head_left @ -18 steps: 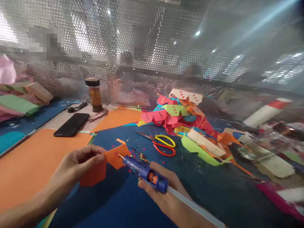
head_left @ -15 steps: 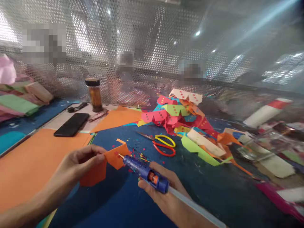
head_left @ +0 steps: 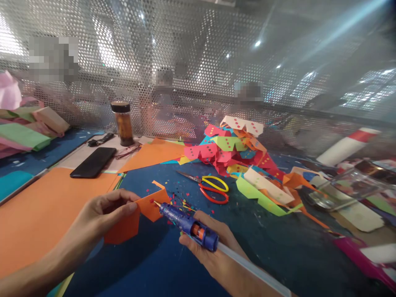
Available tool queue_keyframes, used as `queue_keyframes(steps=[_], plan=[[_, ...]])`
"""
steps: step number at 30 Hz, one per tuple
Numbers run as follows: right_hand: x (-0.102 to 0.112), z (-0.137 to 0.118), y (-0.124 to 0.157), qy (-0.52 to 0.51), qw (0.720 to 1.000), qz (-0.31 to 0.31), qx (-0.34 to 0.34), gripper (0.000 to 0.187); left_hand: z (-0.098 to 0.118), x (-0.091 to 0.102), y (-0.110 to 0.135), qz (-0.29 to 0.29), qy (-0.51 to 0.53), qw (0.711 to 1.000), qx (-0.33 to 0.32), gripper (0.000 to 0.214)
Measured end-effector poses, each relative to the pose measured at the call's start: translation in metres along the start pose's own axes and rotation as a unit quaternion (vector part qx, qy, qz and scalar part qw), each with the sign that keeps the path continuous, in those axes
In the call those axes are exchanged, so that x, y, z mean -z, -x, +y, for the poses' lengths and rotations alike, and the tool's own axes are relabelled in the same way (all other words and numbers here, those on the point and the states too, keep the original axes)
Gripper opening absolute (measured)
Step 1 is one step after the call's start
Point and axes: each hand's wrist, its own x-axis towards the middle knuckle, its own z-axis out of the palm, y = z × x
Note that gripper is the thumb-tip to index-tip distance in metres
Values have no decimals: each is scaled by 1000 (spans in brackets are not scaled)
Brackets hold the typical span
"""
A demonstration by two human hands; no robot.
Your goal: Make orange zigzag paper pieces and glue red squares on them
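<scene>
My left hand [head_left: 108,216] pinches an orange paper mask [head_left: 154,206] at its middle, between thumb and fingers. One half of the mask faces right with a thin strip at its top; the other half hangs below the hand. In my right hand [head_left: 216,239] is a blue glue gun [head_left: 181,218] with a long clear glue stick out of its back end. The gun's metal tip is at the mask's right half, close to a small red dot; whether it touches the paper I cannot tell. Tiny coloured paper bits [head_left: 179,198] lie on the blue table behind the mask.
Scissors [head_left: 213,189] with yellow and red handles lie beyond the glue gun. Behind them is a pile of dotted paper masks [head_left: 229,144]. On the left are orange sheets [head_left: 55,206], a black phone [head_left: 93,162] and a lidded jar [head_left: 124,126]. A perforated metal screen [head_left: 192,53] rises behind.
The glue gun has shifted very slightly to the left at the mask. Both hands keep their hold, and the things on the table have not moved.
</scene>
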Motion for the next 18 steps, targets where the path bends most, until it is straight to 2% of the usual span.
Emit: queue_keyframes(steps=[9, 18], plan=[[1, 4, 0, -2, 1000, 4, -15, 28, 2, 6, -2, 33, -12, 999, 3, 39], [1, 2, -1, 6, 1000, -9, -25, 29, 1, 8, -4, 28, -8, 1000, -2, 36]])
